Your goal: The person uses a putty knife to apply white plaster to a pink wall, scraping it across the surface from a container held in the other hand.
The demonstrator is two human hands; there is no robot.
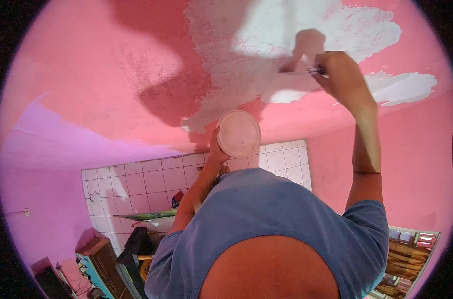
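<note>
Holding a round tub (239, 133) and a thin tool (316, 70) at a patched pink surface (97, 94)

Carrying the tub at the centre of the frame with the left hand (217, 150), in a curled grip closed on its left and lower edge. Showing a pale pinkish disc within the rim; impossible to tell contents from bare base. Grasping the tool in the upper right with the right hand (339, 74), in a narrow grip hiding much of its handle; pointed left over a large white patch (346, 30), too blurred and shadowed to tell whether touching.

Spread farther right: a smaller white patch (405, 88). Darkened by broad shadows around the upper middle. Seen at the left: a lilac area (62, 134). Set behind and below the tub: a white tile wall (149, 184), partly blocked by the left forearm and the blue shirt (276, 209). Standing in the lower left: a cabinet (104, 264) with dark items beside it. Hanging in the lower right: a brown curtain (408, 259).
</note>
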